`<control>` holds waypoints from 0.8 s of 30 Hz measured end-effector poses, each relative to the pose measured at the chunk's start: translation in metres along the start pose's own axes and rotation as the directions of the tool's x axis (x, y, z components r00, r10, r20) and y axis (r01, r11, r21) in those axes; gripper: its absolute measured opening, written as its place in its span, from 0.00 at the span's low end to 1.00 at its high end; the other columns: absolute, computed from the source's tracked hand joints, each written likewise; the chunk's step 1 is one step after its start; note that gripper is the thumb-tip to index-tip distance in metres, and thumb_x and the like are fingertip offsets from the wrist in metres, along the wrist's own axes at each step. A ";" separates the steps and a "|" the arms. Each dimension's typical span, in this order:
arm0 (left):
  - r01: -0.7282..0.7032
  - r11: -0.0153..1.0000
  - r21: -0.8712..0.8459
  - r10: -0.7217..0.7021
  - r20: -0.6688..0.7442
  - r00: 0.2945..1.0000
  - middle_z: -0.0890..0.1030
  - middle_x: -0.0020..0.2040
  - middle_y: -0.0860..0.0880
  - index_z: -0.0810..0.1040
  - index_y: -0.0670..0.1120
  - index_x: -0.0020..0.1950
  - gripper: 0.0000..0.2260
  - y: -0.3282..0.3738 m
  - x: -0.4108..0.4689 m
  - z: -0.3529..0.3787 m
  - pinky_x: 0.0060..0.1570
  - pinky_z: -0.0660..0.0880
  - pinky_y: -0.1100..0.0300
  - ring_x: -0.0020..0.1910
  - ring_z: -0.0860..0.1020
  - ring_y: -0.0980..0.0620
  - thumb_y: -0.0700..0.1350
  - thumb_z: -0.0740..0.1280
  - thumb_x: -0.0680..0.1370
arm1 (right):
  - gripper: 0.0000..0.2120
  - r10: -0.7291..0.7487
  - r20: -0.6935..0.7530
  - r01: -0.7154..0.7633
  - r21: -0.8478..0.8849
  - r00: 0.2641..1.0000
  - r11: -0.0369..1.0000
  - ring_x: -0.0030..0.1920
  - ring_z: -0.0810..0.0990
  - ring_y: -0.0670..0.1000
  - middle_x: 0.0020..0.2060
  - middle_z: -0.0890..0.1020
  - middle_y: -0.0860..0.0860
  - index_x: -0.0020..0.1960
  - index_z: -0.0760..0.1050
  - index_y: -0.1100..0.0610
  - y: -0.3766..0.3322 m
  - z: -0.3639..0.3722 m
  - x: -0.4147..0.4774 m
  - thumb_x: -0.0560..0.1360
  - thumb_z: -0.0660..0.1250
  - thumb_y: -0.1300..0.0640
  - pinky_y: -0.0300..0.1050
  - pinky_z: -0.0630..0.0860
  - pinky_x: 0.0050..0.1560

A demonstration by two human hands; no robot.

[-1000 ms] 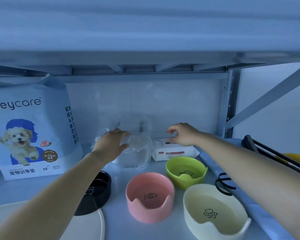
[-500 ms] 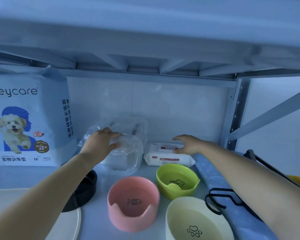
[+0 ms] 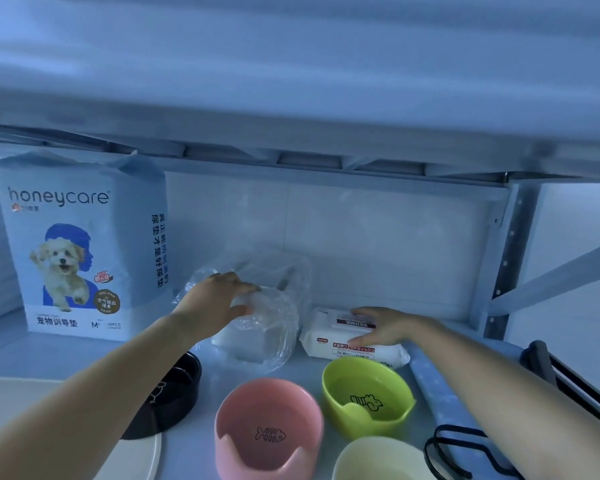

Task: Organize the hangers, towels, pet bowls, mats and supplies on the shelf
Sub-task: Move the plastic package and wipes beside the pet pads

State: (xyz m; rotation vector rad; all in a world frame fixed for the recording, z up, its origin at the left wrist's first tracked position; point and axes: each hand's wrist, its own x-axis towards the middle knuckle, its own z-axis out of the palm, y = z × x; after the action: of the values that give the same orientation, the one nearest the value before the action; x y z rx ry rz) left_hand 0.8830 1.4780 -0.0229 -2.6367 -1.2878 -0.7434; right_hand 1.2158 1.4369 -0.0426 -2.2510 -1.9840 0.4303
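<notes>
**Squaring up supplies at the back of the shelf**

Step, as I read it: lining up the supplies along the back wall, bowls in front.

Left to right:
- Pad pack (image 3: 80,251) upright at back left, untouched.
- Black bowl (image 3: 168,393) front left, partly under my left forearm.
- Left hand (image 3: 219,299) lies on the plastic bag (image 3: 267,317), fingers spread and curled over its top, thumb on the front. Loose hold, not a firm grip. Bag sits between pad pack and wipes.
- Pink bowl (image 3: 267,427) front centre; green bowl (image 3: 368,396) just right of it; cream bowl (image 3: 378,462) at the bottom edge.
- Right hand (image 3: 385,327) flat and open on the wipes (image 3: 347,344), palm down, pressing not gripping. Wipes just beside the bag.
- Blue mat (image 3: 440,386) and black hangers (image 3: 465,452) far right.

Next, likely: nudge bag and wipes back flush. Bag is floppy, so push low.
</notes>
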 end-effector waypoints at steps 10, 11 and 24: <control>0.010 0.999 0.034 -0.011 0.015 1.000 0.74 0.60 0.53 0.68 0.60 0.69 0.19 0.000 0.001 -0.002 0.56 0.65 0.62 0.59 0.71 0.52 0.55 0.63 0.77 | 0.58 0.020 0.078 -0.023 0.032 0.997 0.999 0.73 0.61 0.48 0.75 0.58 0.45 0.76 0.50 0.50 -0.004 -0.004 0.012 0.56 0.75 0.33 0.44 0.59 0.71; 0.009 0.999 0.039 -0.009 0.010 1.000 0.74 0.60 0.52 0.68 0.60 0.69 0.19 0.000 0.000 -0.002 0.56 0.65 0.62 0.59 0.71 0.51 0.55 0.63 0.77 | 0.62 0.027 0.083 -0.029 0.029 0.996 0.999 0.72 0.61 0.49 0.75 0.59 0.45 0.76 0.50 0.49 -0.005 -0.005 0.011 0.51 0.75 0.31 0.45 0.60 0.71; -0.029 1.000 0.005 0.028 0.036 0.999 0.75 0.62 0.57 0.68 0.63 0.68 0.21 -0.006 0.002 -0.006 0.57 0.65 0.64 0.56 0.72 0.54 0.53 0.67 0.76 | 0.51 -0.007 -0.082 0.011 0.048 0.997 0.999 0.69 0.67 0.49 0.71 0.65 0.46 0.74 0.57 0.50 -0.004 0.005 0.012 0.57 0.79 0.41 0.46 0.66 0.68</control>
State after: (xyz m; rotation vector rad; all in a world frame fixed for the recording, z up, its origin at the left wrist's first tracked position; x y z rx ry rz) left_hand 0.8772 1.4817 -0.0177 -2.6701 -1.2565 -0.6903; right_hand 1.2124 1.4492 -0.0478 -2.1931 -1.9224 0.3744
